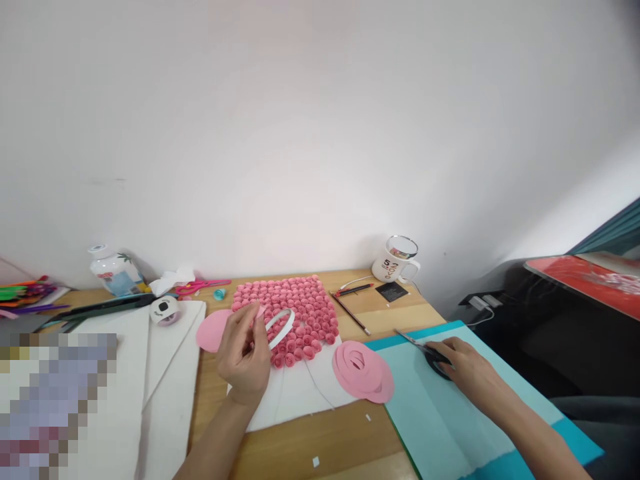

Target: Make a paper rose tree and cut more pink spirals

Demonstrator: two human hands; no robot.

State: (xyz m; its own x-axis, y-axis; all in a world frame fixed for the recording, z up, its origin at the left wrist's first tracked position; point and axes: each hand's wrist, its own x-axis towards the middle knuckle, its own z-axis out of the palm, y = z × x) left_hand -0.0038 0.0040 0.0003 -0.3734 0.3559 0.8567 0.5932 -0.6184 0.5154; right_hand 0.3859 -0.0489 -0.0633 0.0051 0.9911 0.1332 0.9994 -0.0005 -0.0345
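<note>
My left hand [243, 355] is raised over the desk, its fingers pinched on a curled paper strip [280, 327], pink at the pinch and white along the loop. Just behind it lies a white sheet [295, 393] covered at its far part with several small pink paper roses [295, 310]. My right hand [465, 370] rests on a light blue sheet [450, 420], fingers closed around the black handles of scissors [425, 350] whose blades point left. Pink spiral-cut paper circles [363, 372] lie between the two hands.
A white mug [395, 261], pencil [353, 313] and small black card [393, 291] sit at the back right. At the left are a plastic bottle [113, 272], pink scissors [200, 287], a tape roll [164, 309], white sheets [160, 373] and coloured strips [25, 297]. A pink circle [213, 330] lies near the left hand.
</note>
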